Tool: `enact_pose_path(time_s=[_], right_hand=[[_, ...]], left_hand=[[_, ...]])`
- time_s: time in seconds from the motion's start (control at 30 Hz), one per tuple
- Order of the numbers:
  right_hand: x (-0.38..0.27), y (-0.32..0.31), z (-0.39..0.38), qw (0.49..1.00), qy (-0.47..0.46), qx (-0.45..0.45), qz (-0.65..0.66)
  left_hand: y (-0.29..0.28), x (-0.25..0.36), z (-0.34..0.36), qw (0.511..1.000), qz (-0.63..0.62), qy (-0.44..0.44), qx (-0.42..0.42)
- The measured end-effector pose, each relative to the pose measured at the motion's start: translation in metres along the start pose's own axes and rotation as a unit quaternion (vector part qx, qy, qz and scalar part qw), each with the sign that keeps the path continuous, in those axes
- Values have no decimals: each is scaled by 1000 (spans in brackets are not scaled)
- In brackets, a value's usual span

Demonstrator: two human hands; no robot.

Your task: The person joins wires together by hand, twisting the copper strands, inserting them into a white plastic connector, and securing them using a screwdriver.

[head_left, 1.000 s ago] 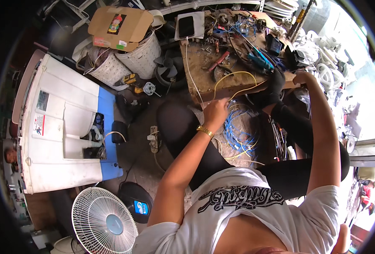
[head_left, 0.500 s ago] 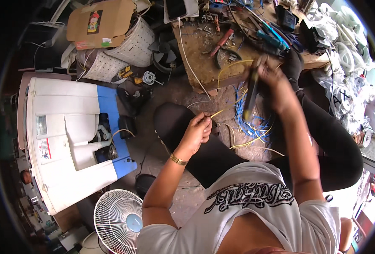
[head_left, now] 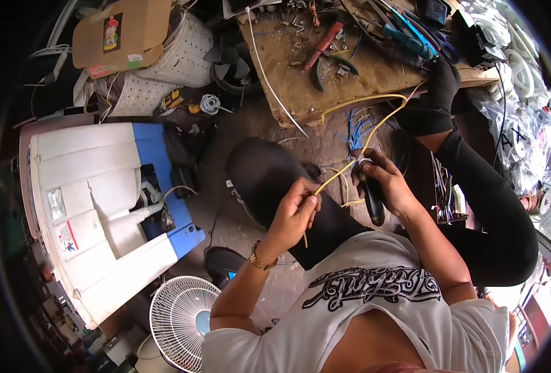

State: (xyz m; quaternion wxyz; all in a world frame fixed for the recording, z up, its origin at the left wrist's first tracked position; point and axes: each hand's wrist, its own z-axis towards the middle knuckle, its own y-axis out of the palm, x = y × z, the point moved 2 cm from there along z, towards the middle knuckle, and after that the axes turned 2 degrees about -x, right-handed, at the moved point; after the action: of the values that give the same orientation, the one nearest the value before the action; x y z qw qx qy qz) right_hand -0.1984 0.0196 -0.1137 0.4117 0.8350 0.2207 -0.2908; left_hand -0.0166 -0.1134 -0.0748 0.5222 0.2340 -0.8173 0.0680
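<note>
My left hand point(head_left: 297, 211) is closed on a yellow wire point(head_left: 336, 175), whose short end hangs below it. The wire runs up to the right past the wooden bench edge. My right hand point(head_left: 381, 180) grips a dark, long-handled hand tool point(head_left: 375, 205) at the wire, just right of my left hand; the tool's tip is too small to make out. Above them, tangled blue wires point(head_left: 357, 129) lie on the floor by the bench point(head_left: 288, 74).
Red-handled pliers point(head_left: 322, 46) and other tools lie on the bench. A white-and-blue appliance point(head_left: 83, 267) is at left, a fan point(head_left: 179, 311) at lower left, baskets with cardboard point(head_left: 117, 34) at upper left, white coiled items point(head_left: 521, 74) at right, and a leg point(head_left: 493, 205) bent beside the bench.
My right hand has moved from the bench edge down and left to the wire, now holding the dark tool. My left hand has moved downward, still gripping the yellow wire.
</note>
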Motion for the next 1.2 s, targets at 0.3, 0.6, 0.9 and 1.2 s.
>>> enact_pose_path(time_s=[0.3, 0.6, 0.9, 1.2], right_hand=[[-24, -20, 9, 999, -32, 9, 0], [-46, -22, 20, 995, -96, 18, 28], [-43, -31, 33, 967, -111, 202, -104], [-14, -45, 44, 827, -256, 277, -417]], left_hand=[[1, -1, 15, 999, 2, -36, -32], [57, 24, 83, 956, -257, -102, -101], [49, 6, 94, 967, 223, 118, -36], [54, 16, 81, 944, 326, 53, -11]])
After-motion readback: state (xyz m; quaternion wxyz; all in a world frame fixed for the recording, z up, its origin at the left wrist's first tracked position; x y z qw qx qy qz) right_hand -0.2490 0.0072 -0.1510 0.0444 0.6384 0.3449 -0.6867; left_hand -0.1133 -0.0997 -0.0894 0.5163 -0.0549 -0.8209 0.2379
